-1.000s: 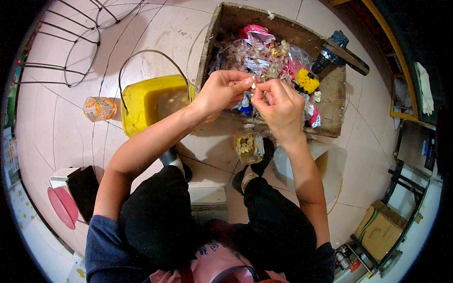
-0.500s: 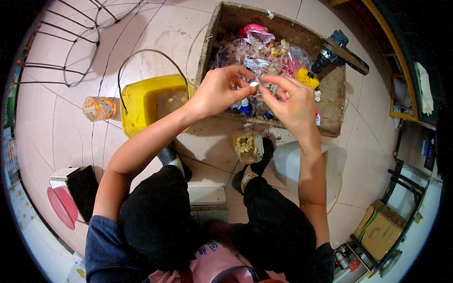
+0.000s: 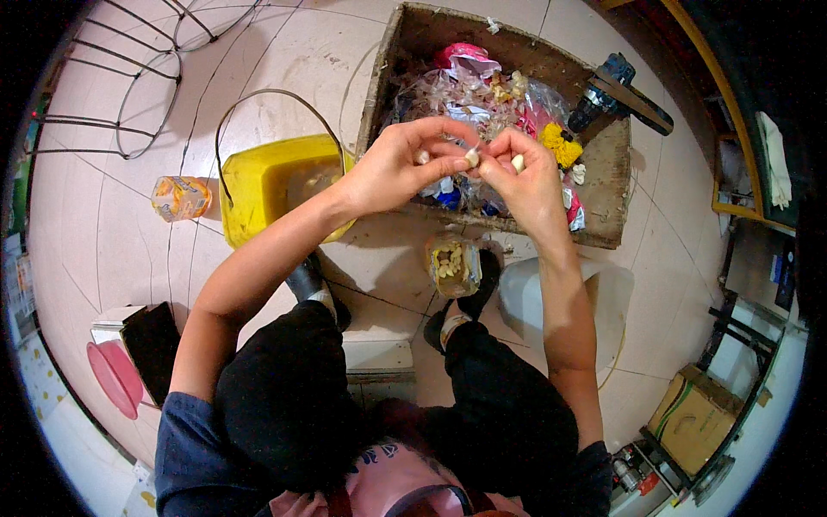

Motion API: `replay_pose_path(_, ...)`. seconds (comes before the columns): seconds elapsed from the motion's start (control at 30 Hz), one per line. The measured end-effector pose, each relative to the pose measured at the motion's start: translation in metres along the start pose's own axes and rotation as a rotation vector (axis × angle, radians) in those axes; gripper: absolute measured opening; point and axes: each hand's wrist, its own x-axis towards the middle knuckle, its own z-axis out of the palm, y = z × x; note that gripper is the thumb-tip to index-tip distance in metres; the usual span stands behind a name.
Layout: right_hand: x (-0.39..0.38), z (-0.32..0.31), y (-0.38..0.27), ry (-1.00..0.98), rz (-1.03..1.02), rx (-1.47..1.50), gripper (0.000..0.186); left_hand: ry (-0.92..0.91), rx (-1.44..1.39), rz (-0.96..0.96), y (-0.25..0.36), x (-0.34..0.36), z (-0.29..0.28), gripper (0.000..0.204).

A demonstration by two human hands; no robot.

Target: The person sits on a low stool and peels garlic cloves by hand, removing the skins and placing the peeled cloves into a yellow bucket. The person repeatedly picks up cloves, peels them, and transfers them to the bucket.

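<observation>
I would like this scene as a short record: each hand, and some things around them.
Left hand: pinches a small pale piece
Right hand: close beside, holding a smooth cream piece
Yellow bucket: left of the brown box
Brown box: holds papery scraps and crumpled wrappers
Clear jar: on the floor, holding pale pieces
Power tool: across the box's right side

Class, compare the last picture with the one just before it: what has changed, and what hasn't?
The right hand has curled its fingers inward, and a small pale oval clove now shows plainly in it. The left hand still pinches a small whitish piece. The yellow plastic bucket, clear plastic jar and brown wooden box stay put.
</observation>
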Motion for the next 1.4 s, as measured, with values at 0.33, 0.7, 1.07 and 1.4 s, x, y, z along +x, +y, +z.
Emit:
replay_pose_path(0.33, 0.000, -0.017, -0.020, -0.046, 0.173, 0.138, 0.014, -0.040, -0.444, -0.212, 0.007, -0.001, -0.012, 0.017)
replay_pose_path(0.7, -0.005, 0.003, -0.011, -0.043, 0.030, 0.169, 0.011, 0.082, -0.331, -0.361, -0.001, 0.001, -0.006, 0.019)
replay_pose_path(1.07, -0.003, -0.009, -0.032, 0.165, 0.014, -0.022, 0.010, 0.062, -0.436, -0.392, -0.003, 0.004, -0.011, 0.035)
replay_pose_path(1.4, -0.010, 0.002, -0.023, 0.012, -0.031, 0.060, 0.011, -0.045, -0.743, -0.461, 0.002, -0.003, -0.003, 0.025)
